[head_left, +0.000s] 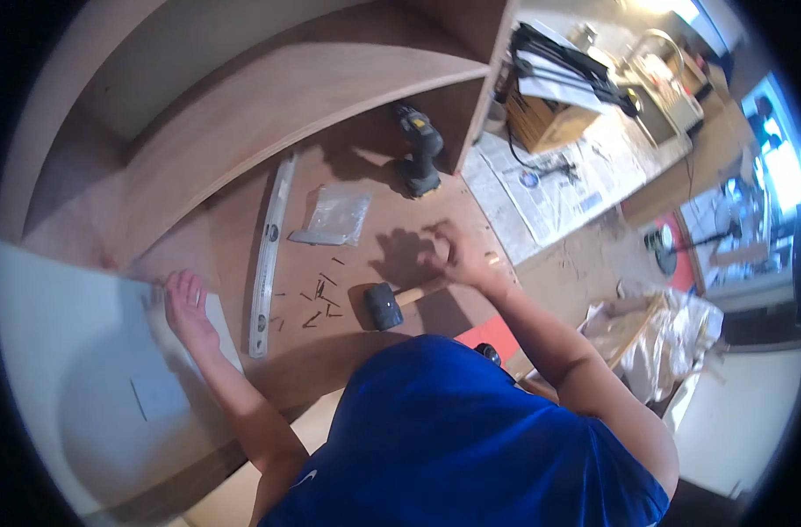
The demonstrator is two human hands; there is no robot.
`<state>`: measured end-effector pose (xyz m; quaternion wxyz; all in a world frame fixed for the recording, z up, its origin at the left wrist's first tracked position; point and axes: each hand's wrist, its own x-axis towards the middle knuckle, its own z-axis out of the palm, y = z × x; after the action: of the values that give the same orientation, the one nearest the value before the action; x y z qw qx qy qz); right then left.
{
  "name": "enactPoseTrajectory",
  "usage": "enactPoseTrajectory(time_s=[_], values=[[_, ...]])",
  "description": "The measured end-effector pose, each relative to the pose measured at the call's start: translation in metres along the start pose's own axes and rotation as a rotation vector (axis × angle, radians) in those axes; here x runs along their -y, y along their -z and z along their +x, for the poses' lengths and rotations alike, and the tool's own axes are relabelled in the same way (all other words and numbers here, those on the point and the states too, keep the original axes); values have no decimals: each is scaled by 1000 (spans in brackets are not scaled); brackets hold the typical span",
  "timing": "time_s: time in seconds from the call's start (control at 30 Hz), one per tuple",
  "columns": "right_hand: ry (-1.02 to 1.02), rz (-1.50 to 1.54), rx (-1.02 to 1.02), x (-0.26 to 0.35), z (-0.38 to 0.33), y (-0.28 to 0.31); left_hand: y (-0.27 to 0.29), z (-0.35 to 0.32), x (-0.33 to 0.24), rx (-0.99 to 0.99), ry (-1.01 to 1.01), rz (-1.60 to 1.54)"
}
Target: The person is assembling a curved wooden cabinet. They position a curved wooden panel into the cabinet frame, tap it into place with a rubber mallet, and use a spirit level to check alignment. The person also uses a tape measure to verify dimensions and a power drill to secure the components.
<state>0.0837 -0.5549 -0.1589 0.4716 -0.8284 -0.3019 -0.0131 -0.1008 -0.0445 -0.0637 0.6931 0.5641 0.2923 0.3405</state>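
Observation:
My left hand [190, 309] rests on the white panel [93, 342] at the left, near its far corner, with the fingers stretched out. To the right, my right hand [467, 260] hovers over the wooden handle end of a mallet [384, 306] with a black head. Its thumb and fingers are apart, and the mallet lies on the wooden board [229, 237]. Several loose nails or screws [322, 294] are scattered left of the mallet head. Beyond them are a clear plastic bag [337, 213] and a silver spirit level [269, 263].
A black cordless drill [420, 154] stands at the back, under a wooden shelf [304, 88]. On the right, newspaper [563, 189] covers a worktop holding a cardboard box [549, 123] and black tools. Crumpled plastic sheeting [659, 351] lies lower right.

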Motion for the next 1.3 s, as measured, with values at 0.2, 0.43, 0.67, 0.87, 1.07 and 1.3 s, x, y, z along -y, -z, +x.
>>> enactPoseTrajectory(time_s=[0.2, 0.43, 0.67, 0.87, 1.07, 1.3], values=[[-159, 361, -657, -10, 70, 90, -10, 30, -55, 17, 33, -99], [-73, 759, -986, 18, 147, 175, 3, 30, -103, -60, -224, 512], [-167, 613, -513, 35, 176, 155, -8, 31, -109, -72, -334, 369], [-96, 28, -503, 5, 121, 109, -27, 30, -111, -91, -621, 383], [253, -303, 323, 3, -49, -20, -270, -109, -114, 446, -903, 857], [-34, -100, 464, -1, -44, 15, -516, -169, -145, 790, -2039, 1012]])
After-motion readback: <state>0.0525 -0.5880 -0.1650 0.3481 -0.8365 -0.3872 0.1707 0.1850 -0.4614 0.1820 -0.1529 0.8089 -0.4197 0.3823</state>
